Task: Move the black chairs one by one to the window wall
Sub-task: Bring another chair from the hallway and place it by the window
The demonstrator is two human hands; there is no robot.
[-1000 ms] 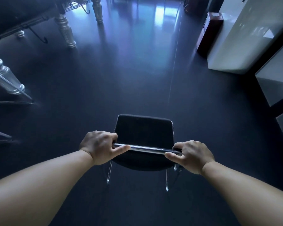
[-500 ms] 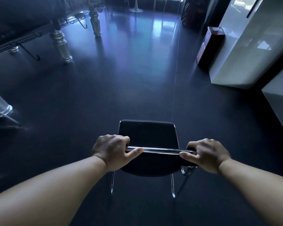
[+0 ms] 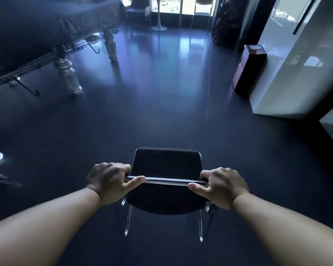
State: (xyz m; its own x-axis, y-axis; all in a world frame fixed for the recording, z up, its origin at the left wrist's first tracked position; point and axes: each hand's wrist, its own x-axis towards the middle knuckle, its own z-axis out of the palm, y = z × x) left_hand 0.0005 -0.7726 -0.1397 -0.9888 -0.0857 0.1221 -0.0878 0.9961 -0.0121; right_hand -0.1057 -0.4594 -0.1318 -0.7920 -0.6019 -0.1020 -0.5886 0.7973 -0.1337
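A black chair (image 3: 166, 163) with a black seat and thin chrome legs is right in front of me, low in the head view. Its chrome top rail runs across between my hands. My left hand (image 3: 109, 181) is closed around the rail's left end. My right hand (image 3: 222, 186) grips the right end, thumb along the bar. The window wall (image 3: 169, 5) shows bright at the far end of the room. Whether the chair's feet touch the dark floor, I cannot tell.
A cloth-covered table (image 3: 46, 29) with silver turned legs (image 3: 67, 75) stands at the left. A dark red box (image 3: 248, 70) leans beside a white cabinet (image 3: 296, 64) on the right. A white pedestal base (image 3: 159, 25) and other chairs stand by the windows. Dark floor stretches ahead.
My view has risen and moved forward: the table and red box have slid nearer and lower, and the windows have come into view. Both hands keep their grip on the chair's rail.
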